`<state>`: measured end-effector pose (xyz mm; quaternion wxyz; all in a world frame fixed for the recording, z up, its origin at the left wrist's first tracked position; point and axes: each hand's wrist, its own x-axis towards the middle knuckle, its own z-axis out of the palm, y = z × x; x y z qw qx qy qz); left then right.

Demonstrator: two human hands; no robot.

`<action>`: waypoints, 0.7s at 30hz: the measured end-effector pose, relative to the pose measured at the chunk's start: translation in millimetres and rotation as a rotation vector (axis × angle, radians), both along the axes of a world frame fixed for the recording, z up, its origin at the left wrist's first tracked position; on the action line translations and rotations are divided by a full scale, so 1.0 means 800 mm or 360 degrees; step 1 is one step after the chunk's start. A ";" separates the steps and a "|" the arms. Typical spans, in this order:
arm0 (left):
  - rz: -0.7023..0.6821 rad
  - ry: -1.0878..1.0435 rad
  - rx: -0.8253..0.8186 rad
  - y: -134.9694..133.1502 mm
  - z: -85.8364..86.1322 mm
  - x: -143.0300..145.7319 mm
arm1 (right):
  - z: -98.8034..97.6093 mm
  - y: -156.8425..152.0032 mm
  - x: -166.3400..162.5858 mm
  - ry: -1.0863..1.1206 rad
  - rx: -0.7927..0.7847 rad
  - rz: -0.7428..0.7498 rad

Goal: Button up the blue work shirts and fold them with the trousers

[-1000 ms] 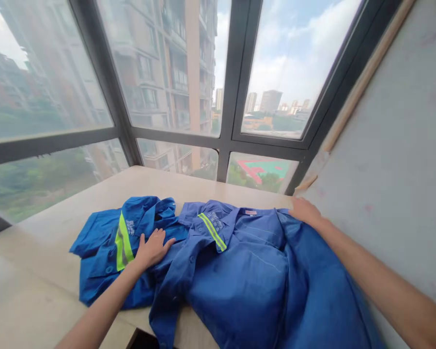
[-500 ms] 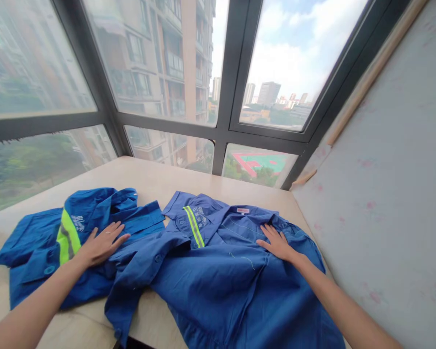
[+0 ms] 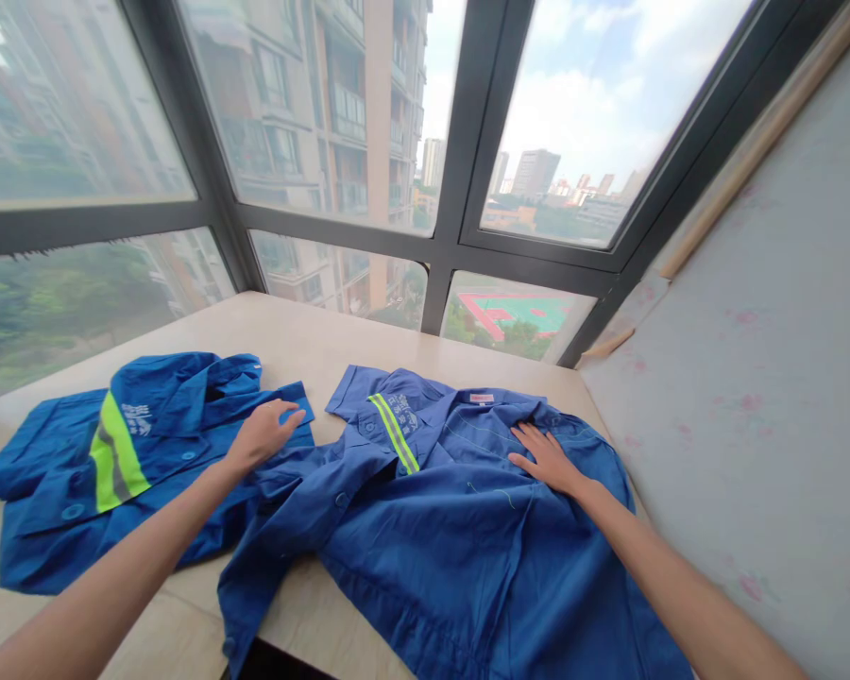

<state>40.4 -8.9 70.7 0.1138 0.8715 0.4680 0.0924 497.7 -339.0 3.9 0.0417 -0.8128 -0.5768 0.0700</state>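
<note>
A blue work jacket [image 3: 425, 529] lies opened out in front of me, its inner side with the collar label facing up on the right. My right hand [image 3: 544, 455] rests flat on that inner side near the collar, fingers spread. To the left lies a second, brighter blue work jacket [image 3: 162, 463], loosely folded, with a yellow-green and grey reflective stripe. My left hand [image 3: 265, 433] is over its right edge, fingers slightly bent and thumb apart, nothing seen in it. Whether its fingertips touch the cloth I cannot tell.
Both jackets lie on a pale stone window ledge [image 3: 304, 331]. Dark-framed windows [image 3: 439, 247] close off the back and left. A flower-patterned wall [image 3: 772, 378] stands at the right. Low at the front edge, a dark gap [image 3: 283, 661] shows.
My left hand has lifted from the left jacket and moved right and up, its fingers less spread. My right hand stays on the opened jacket. The view has shifted slightly.
</note>
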 end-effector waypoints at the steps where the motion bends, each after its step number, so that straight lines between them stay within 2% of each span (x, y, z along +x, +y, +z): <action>1: -0.0074 -0.0028 -0.0054 -0.014 0.004 0.028 | 0.003 0.008 -0.007 -0.0039 0.0007 0.0054; 4: -0.0557 -0.0039 -0.0409 -0.065 0.012 0.097 | 0.014 0.029 -0.038 -0.0155 0.0070 0.0297; 6: -0.0859 0.0095 -0.0320 -0.100 0.016 0.129 | 0.020 0.033 -0.062 -0.0170 0.0144 0.0388; 8: -0.0906 0.0185 -0.0135 -0.130 0.023 0.150 | 0.026 0.024 -0.083 -0.0159 0.0255 0.0354; 11: -0.0859 0.0166 0.0163 -0.157 0.033 0.173 | 0.031 -0.012 -0.093 -0.0143 0.0406 0.0203; 13: -0.0816 0.0142 0.0277 -0.166 0.038 0.190 | 0.033 -0.042 -0.082 -0.0158 0.0467 0.0009; 17: -0.0672 0.0197 0.0181 -0.174 0.027 0.226 | 0.034 -0.092 -0.030 -0.0130 0.0574 -0.0664; 19: -0.0570 0.0246 0.0152 -0.176 0.015 0.240 | 0.035 -0.106 -0.002 0.0098 0.0616 -0.0979; 21: -0.0481 0.0279 0.0100 -0.176 0.005 0.250 | 0.036 -0.114 0.018 0.0512 0.0630 -0.1196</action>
